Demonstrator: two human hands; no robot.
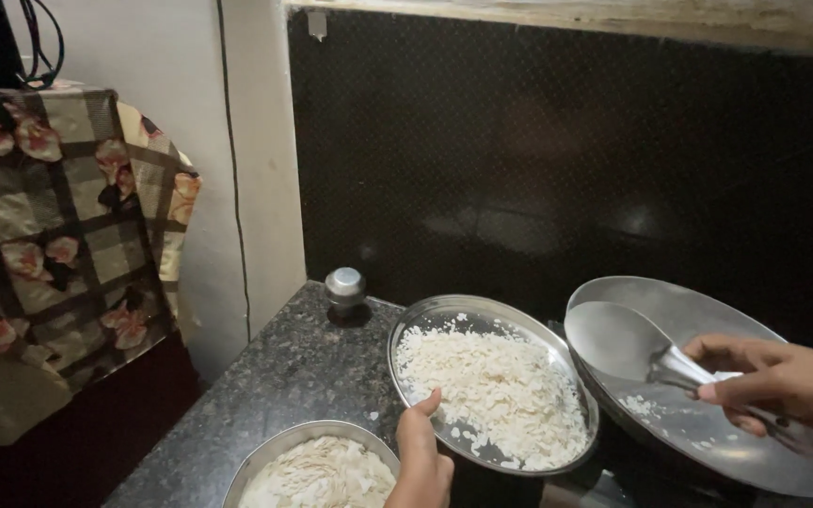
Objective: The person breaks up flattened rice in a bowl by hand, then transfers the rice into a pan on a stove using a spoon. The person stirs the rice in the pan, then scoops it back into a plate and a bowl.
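Note:
My left hand (421, 456) grips the near rim of a round steel plate (425, 315) heaped with white flattened rice flakes (496, 395); the plate is tilted toward the right. My right hand (773, 386) holds the handle of a large steel spoon (618, 339), whose bowl rests inside a wide steel pan (708, 310). A few white flakes lie on the pan's bottom. The plate's right edge overlaps the pan's left rim.
A second steel bowl (279, 447) of white flakes sits at the front of the dark speckled granite counter (284, 367). A small steel-capped container (344, 287) stands at the back by the dark wall. A floral checked cloth (58, 235) drapes an object at left.

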